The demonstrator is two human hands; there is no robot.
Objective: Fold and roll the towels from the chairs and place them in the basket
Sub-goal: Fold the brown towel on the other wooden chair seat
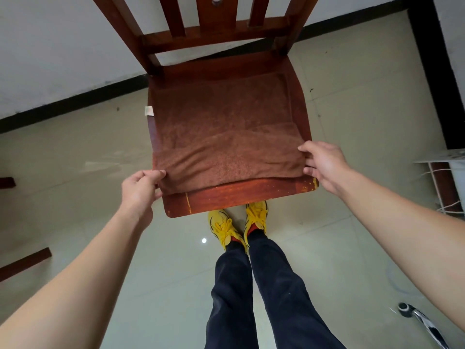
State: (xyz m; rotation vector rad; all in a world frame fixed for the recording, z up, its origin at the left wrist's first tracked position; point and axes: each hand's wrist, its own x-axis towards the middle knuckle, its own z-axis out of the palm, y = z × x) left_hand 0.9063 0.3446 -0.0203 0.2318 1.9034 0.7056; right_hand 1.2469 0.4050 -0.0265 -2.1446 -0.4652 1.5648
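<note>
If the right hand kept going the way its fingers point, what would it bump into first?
The right hand points leftward across the seat, so it would likely push straight into the towel fold it already pinches. Past that, the left hand holds the other end.

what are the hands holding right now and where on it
Both hands grip the brown towel lying on the chair seat: the left hand pinches its near left corner, the right hand its near right corner.

Soft even daylight – glare spot on floor (204, 240) – edges bowed, slightly soft.
</note>
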